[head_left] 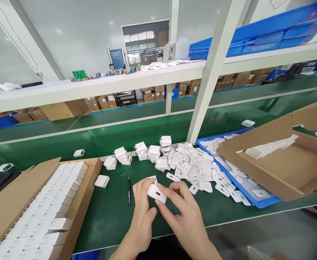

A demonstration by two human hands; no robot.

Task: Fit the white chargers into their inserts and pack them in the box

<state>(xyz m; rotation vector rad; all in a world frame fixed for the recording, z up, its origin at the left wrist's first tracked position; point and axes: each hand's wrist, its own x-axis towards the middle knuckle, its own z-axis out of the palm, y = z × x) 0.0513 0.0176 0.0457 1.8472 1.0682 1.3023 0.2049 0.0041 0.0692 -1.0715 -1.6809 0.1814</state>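
Observation:
Over the green bench, both hands hold a white plug charger (153,191), its end with a small dark-red port slot turned up towards me. My left hand (141,220) wraps the charger from the left with fingers closed round its body. From the other side, the thumb and fingertips of my right hand (184,211) pinch the end with the slot. A black pen-shaped tool (129,191) lies left of my left hand. Beyond the hands spreads a heap of flat white slotted covers (187,168). Small stacks of white chargers (153,153) stand behind them.
At left, a cardboard box (92,180) holds rows of white chargers (42,206). On the right, a blue tray (268,202) of covers lies partly under an open cardboard box (258,177). A shelf (147,80) on a slanted post (211,68) crosses above the bench.

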